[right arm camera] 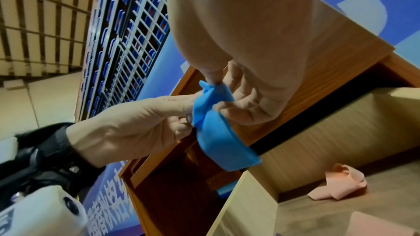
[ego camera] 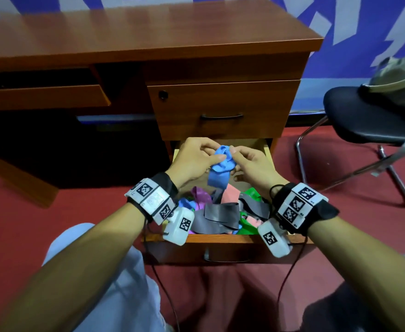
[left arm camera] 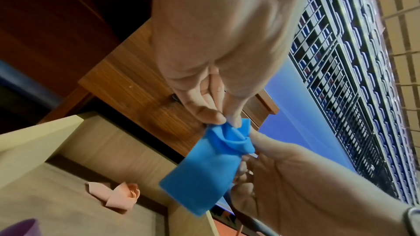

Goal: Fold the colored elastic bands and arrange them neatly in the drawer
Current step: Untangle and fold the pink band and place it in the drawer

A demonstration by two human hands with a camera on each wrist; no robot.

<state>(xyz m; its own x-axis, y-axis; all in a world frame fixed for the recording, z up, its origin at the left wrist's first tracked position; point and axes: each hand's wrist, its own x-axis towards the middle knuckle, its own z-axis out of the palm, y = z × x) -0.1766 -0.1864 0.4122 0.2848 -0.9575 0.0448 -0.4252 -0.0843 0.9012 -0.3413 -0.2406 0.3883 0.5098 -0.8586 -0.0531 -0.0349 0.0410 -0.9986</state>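
Both hands hold a blue elastic band (ego camera: 219, 164) above the open drawer (ego camera: 223, 238). My left hand (ego camera: 212, 155) pinches its bunched top from the left, and my right hand (ego camera: 233, 159) pinches it from the right. The band's flat tail hangs down. In the left wrist view the blue band (left arm camera: 204, 168) is knotted or rolled at the top between my left fingertips (left arm camera: 213, 116) and the right hand (left arm camera: 284, 177). A loose pile of grey, green, pink and purple bands (ego camera: 223, 213) fills the drawer's front. One folded peach band (right arm camera: 341, 184) lies on the drawer floor farther back.
A closed upper drawer (ego camera: 223, 109) sits just above the open one, under the wooden desk top (ego camera: 148, 32). A black chair (ego camera: 364, 116) with cloth on it stands on the red floor at the right. My knee (ego camera: 115, 283) is below the left arm.
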